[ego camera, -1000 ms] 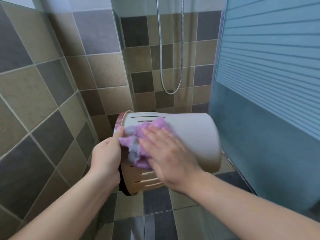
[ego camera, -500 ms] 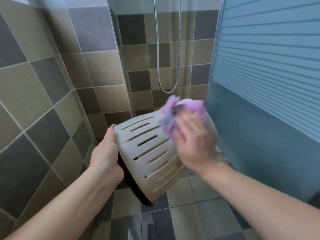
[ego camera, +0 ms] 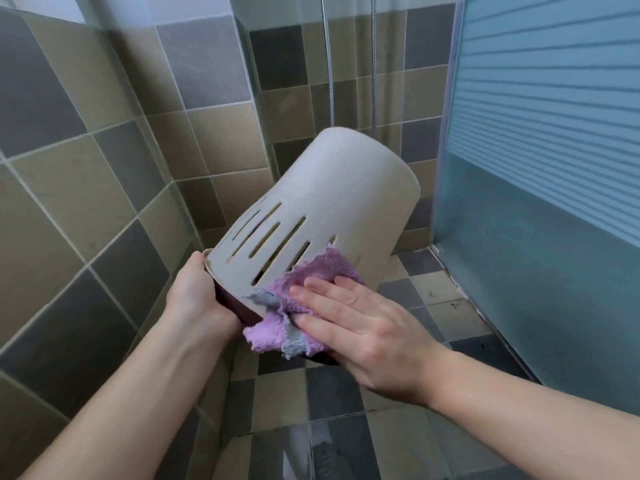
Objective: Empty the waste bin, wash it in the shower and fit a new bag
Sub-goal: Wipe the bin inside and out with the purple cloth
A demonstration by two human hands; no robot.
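Left hand [ego camera: 194, 299] clamps the tilted bin [ego camera: 322, 216] at its rim; right hand [ego camera: 363, 323], fingers flat, presses purple cloth [ego camera: 304, 306] on slotted wall, probably wiping.

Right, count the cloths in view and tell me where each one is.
1. A purple and grey cloth is pressed flat by the right hand against the slotted wall of the waste bin, near its rim. Another could be hidden behind the bin.
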